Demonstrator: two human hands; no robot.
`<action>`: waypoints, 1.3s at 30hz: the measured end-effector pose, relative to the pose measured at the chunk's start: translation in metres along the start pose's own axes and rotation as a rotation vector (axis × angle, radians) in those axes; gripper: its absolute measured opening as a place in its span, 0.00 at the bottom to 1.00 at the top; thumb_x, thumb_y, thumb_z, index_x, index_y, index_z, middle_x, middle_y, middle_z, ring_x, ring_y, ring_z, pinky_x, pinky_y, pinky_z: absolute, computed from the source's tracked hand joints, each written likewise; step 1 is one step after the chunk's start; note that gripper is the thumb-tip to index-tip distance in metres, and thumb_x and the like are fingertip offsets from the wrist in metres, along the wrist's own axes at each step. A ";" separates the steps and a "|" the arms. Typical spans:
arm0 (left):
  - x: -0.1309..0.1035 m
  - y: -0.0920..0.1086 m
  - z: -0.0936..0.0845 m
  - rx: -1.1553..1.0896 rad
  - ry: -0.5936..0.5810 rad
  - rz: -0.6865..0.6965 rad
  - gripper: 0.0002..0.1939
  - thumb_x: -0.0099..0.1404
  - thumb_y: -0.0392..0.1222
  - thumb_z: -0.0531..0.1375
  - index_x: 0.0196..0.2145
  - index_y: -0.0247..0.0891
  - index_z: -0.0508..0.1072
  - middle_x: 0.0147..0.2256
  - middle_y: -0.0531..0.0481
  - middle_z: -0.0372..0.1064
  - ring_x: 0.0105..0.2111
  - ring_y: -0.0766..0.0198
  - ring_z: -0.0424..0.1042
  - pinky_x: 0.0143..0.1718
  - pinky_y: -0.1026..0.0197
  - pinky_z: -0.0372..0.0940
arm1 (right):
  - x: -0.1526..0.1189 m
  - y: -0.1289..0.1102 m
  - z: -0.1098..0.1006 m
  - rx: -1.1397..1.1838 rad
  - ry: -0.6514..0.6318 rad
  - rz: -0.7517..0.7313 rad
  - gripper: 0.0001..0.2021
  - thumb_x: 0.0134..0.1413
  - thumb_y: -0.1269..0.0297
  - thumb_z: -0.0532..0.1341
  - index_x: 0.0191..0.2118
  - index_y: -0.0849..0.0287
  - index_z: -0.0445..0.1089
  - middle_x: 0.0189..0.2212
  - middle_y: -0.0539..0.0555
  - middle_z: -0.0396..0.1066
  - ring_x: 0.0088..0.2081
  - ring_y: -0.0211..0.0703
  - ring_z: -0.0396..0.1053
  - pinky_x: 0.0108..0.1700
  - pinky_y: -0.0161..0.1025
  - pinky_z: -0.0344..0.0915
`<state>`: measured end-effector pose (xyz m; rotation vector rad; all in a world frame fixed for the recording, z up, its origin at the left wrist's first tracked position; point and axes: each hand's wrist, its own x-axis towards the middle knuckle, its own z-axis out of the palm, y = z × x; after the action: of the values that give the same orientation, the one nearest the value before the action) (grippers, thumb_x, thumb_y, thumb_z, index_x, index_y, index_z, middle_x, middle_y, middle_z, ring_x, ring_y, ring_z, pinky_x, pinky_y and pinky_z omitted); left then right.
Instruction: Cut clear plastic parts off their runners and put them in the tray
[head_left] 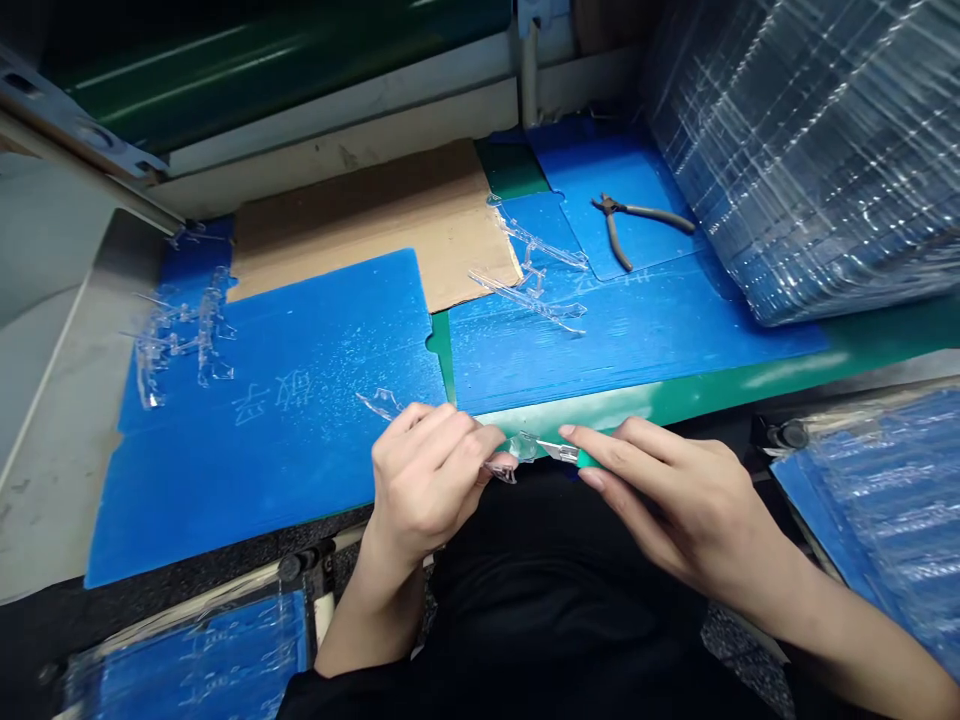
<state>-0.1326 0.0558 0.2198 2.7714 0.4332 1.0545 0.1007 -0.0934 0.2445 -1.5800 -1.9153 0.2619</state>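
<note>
Near the front edge of the bench, my left hand [435,470] is closed around a clear plastic part [523,447], whose ends poke out on both sides of the fingers. My right hand [667,490] grips a utility knife [562,453] with a green handle, its blade pointing left. The blade tip meets or nearly meets the clear part; exact contact is too small to tell. Most of the knife's handle is hidden inside my right hand.
Clear plastic sprues [532,270] lie at the middle, more clear pieces [184,335] at the left. Side cutters [630,215] rest on blue sheeting [337,340] beside cardboard [360,220]. Stacked clear trays [817,150] rise at the right. Lower trays [202,650] flank me.
</note>
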 end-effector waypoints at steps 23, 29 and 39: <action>-0.001 0.035 0.014 -0.869 -0.098 -0.381 0.20 0.84 0.55 0.49 0.47 0.39 0.74 0.32 0.48 0.70 0.31 0.63 0.67 0.34 0.57 0.60 | 0.004 0.018 0.003 0.207 0.094 0.086 0.20 0.77 0.72 0.58 0.68 0.60 0.70 0.44 0.58 0.78 0.41 0.45 0.76 0.44 0.41 0.73; -0.015 0.046 0.038 -1.187 -0.014 -0.497 0.19 0.84 0.52 0.49 0.45 0.40 0.75 0.34 0.47 0.72 0.30 0.65 0.71 0.28 0.63 0.65 | -0.006 0.007 0.019 0.242 0.123 -0.116 0.27 0.75 0.75 0.58 0.75 0.60 0.60 0.43 0.55 0.75 0.38 0.41 0.74 0.38 0.37 0.72; -0.006 0.046 0.037 -1.142 -0.067 -0.450 0.23 0.84 0.55 0.47 0.40 0.40 0.74 0.29 0.47 0.72 0.27 0.64 0.74 0.24 0.63 0.64 | -0.012 0.003 0.019 0.266 0.106 -0.136 0.28 0.76 0.74 0.56 0.77 0.57 0.57 0.43 0.54 0.76 0.39 0.41 0.76 0.36 0.37 0.70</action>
<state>-0.1023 0.0090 0.1998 1.5912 0.2792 0.7316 0.0934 -0.0992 0.2237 -1.2597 -1.8126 0.3518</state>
